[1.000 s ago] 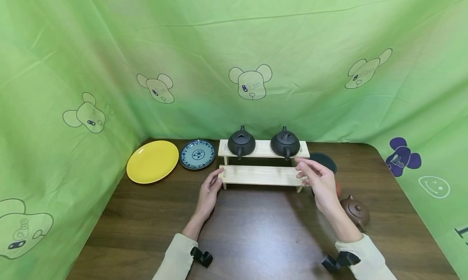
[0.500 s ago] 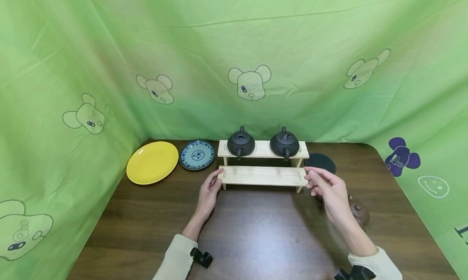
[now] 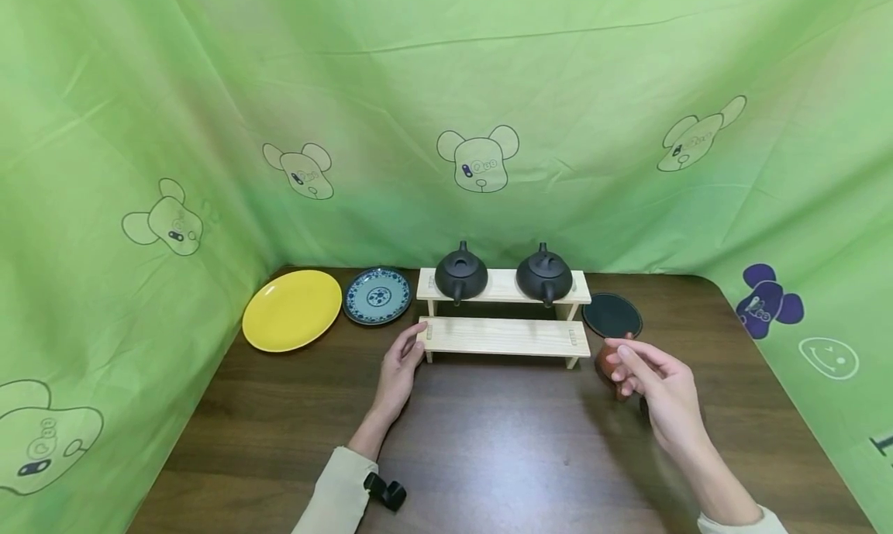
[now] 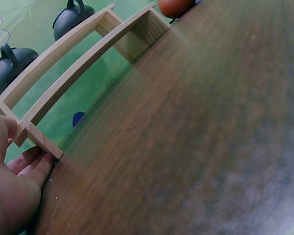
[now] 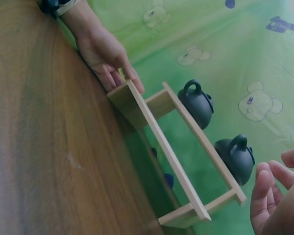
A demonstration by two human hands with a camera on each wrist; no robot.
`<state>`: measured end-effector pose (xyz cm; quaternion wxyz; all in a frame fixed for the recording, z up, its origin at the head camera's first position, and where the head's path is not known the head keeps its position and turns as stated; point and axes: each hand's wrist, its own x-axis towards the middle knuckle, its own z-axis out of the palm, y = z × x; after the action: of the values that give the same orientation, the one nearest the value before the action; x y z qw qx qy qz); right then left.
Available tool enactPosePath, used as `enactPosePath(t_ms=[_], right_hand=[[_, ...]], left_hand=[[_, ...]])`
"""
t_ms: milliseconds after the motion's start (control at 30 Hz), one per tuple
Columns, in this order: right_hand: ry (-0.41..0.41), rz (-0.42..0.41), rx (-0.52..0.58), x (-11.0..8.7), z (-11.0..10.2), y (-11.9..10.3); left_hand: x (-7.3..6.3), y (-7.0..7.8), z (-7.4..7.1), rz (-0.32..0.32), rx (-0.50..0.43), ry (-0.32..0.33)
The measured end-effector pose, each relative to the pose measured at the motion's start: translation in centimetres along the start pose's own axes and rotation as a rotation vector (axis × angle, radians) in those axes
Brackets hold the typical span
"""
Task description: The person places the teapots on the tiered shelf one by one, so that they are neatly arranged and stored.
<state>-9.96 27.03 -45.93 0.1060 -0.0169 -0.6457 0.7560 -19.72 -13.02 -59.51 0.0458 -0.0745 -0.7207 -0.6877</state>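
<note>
Rack (image 3: 502, 336) stands mid-table near the back edge, with a yellow plate (image 3: 291, 311) at the table's (image 3: 488, 441) back left corner, then a blue patterned plate (image 3: 377, 296), then the left hand (image 3: 398, 375) gripping the lower shelf's left end. Two black teapots (image 3: 461, 276) sit on its upper shelf, a dark plate (image 3: 612, 315) just past its right end. Farther right, the right hand (image 3: 663, 391), loosely bent and free, partly covers a red teapot (image 3: 607, 362), contact unclear, and mostly hides a dark object (image 3: 643, 408).

Left hand (image 3: 399, 367): thumb and fingers bent, gripping; left wrist (image 3: 366, 439) behind it, angled outward | Right hand (image 3: 666, 394): fingers loosely curled; right wrist (image 3: 725, 491) behind it, also angled outward | hands well apart
</note>
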Motion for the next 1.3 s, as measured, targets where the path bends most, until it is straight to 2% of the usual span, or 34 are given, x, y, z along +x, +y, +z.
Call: enactPosePath(t_ms=[267,700,1067,1300], right_hand=[[0.016,-0.018,0.015,-1.2,-1.6,0.3],[0.07,-0.013,0.057,-2.9,-4.2,0.9],[0.091,0.015,0.097,-4.2,-7.9,1.3],[0.131,0.032,0.133,-5.2,-9.9,2.4]], left_hand=[[0.3,-0.4,-0.3,-0.104,-0.029,-0.005],[0.3,-0.4,-0.1,-0.108,-0.03,0.017],[0.3,-0.5,-0.2,-0.108,-0.024,0.008],[0.4,-0.5,-0.2,-0.102,-0.026,0.0]])
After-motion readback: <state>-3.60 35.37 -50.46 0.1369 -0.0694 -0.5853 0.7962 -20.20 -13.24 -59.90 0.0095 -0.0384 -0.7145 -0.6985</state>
